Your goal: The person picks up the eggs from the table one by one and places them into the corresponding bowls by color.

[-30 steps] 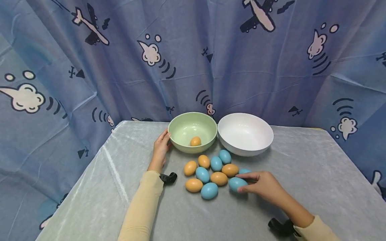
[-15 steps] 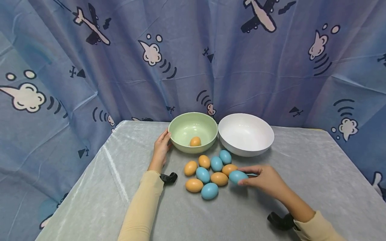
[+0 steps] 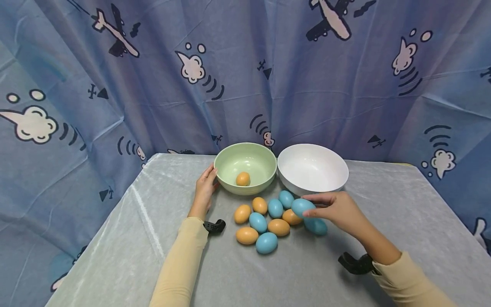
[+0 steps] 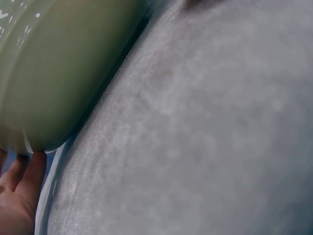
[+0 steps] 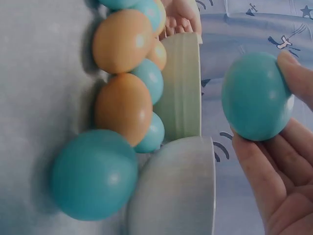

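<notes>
My right hand (image 3: 339,213) pinches a blue egg (image 3: 303,207) between thumb and fingers. In the right wrist view this egg (image 5: 257,96) is raised off the table, apart from the others. My left hand (image 3: 204,189) rests against the left side of the green bowl (image 3: 224,181); in the left wrist view its fingers (image 4: 33,176) touch the bowl's outer wall. One orange egg (image 3: 243,179) lies inside that bowl. Before the bowls lie several loose eggs, among them an orange egg (image 3: 278,227) and a blue egg (image 3: 316,227) beneath my right hand.
A white bowl (image 3: 312,170) stands just right of the green one, with no eggs visible in it. Both are near the back of the grey cloth-covered table (image 3: 238,281). Behind the table hangs a blue patterned curtain (image 3: 238,98).
My right hand has lifted the pinched blue egg up and away from me, toward the white bowl. In the green bowl the orange egg has shifted slightly left. My left hand stays put.
</notes>
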`<state>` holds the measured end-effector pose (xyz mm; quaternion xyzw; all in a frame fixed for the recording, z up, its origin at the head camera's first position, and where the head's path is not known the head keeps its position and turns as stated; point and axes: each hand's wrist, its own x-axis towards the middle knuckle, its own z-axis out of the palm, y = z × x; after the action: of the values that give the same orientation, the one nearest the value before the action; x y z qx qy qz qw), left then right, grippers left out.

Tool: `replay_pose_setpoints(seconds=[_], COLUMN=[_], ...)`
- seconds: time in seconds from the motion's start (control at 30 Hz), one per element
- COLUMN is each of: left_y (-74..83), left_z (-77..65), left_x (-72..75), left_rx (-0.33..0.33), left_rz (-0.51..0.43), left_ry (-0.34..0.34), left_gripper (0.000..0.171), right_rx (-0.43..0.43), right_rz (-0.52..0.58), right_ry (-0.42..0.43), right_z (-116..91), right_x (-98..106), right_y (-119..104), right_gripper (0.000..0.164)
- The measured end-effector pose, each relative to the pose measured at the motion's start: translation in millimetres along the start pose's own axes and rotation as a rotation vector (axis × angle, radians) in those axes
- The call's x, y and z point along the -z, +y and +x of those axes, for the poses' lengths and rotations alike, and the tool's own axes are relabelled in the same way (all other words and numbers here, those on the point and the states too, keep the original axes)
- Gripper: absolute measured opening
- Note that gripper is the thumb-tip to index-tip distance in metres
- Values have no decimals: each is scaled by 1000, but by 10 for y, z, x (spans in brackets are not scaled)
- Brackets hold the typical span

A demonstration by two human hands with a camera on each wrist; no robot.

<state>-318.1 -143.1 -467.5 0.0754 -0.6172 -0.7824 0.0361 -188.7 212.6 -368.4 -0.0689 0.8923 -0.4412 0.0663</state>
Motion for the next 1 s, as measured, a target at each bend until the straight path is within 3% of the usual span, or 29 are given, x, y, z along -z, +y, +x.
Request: replay_pose_setpoints(seconds=[0.33,1.0], left_y=[15,2], left_z=[-4,3], left_x=[-1,9], left_rx=[5,-2], left_rz=[-1,0], left_ry=[-8,3], left_gripper=[49,48], right_rx=[10,-45], right_rz=[-4,14], right_ry=[59,81], right_z=[191,566], right_x=[143,368], right_y=[-14,-27], right_gripper=[55,67])
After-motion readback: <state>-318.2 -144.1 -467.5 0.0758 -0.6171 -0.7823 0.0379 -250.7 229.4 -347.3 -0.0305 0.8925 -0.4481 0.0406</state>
